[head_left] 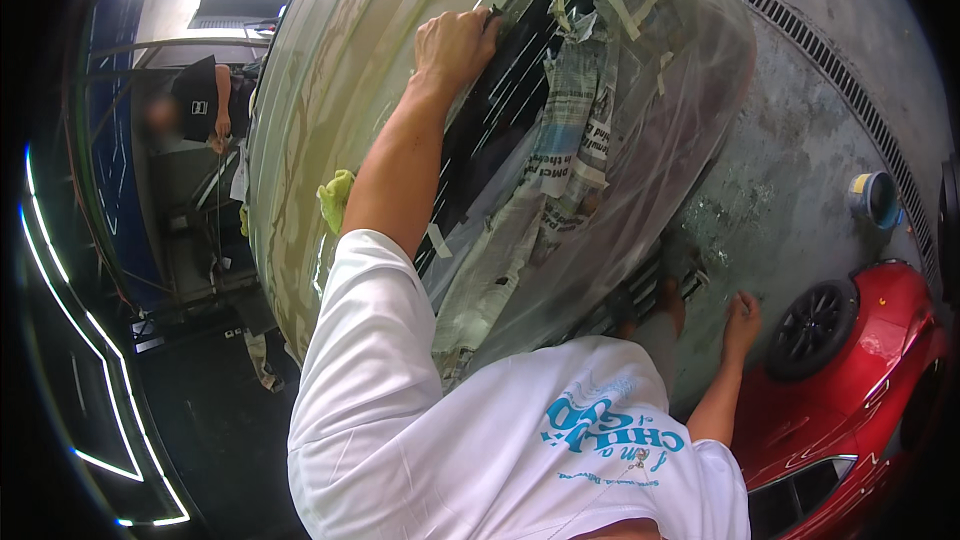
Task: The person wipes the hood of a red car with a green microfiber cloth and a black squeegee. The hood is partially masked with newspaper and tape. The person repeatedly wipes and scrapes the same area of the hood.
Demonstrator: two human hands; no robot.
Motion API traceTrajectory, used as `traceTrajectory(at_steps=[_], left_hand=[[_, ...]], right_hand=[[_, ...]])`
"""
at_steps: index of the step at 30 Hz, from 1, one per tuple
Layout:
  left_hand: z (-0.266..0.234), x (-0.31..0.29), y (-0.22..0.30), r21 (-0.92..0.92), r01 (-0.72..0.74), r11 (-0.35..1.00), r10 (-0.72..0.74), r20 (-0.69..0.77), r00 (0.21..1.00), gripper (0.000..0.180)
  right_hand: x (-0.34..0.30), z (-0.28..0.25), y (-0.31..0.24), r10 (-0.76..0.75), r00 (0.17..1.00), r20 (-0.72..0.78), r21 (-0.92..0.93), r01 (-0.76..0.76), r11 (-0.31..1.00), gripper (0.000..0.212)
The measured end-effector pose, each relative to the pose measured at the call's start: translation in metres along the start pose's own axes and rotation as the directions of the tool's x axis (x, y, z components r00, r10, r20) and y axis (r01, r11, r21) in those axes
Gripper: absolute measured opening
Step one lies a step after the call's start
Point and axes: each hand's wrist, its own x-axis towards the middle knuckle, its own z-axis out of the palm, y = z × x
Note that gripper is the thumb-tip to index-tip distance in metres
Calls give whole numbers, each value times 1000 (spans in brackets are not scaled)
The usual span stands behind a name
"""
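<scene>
My left hand reaches far out over the pale, ribbed, wet-looking vehicle roof. Its fingers are closed round a small dark object, mostly hidden by the hand, at the roof's edge beside the dark glossy strip. Newspaper taped with masking tape, and clear plastic sheeting, cover the vehicle's side. A yellow-green cloth lies on the roof beside my left forearm. My right hand hangs low at my right side, its fingers loosely curled, with nothing visible in it.
A red car stands close at the lower right. A bucket sits on the wet floor near a long drain grating. Across the roof, another person in a dark shirt is at far left. Bright light strips show at left.
</scene>
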Motion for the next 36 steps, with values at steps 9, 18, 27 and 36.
traceTrajectory(at_steps=[9, 18, 27, 36], left_hand=[[-3, -75, -29, -8, 91, 996, -90, 85, 992, 33], [7, -25, -4, -45, 69, 997, -70, -32, 997, 35], [3, -19, -12, -58, -11, 998, 11, 1, 1000, 34], [-6, -68, -27, -55, 107, 993, -101, 104, 989, 36]], right_hand=[[-6, -8, -19, 71, 997, -32, 23, -70, 997, 40], [-8, 4, 2, 60, 998, -10, 120, -58, 991, 37], [-15, -7, 7, 211, 977, -14, 46, -210, 977, 37], [-12, 4, -3, 96, 995, 1, 56, -96, 994, 38]])
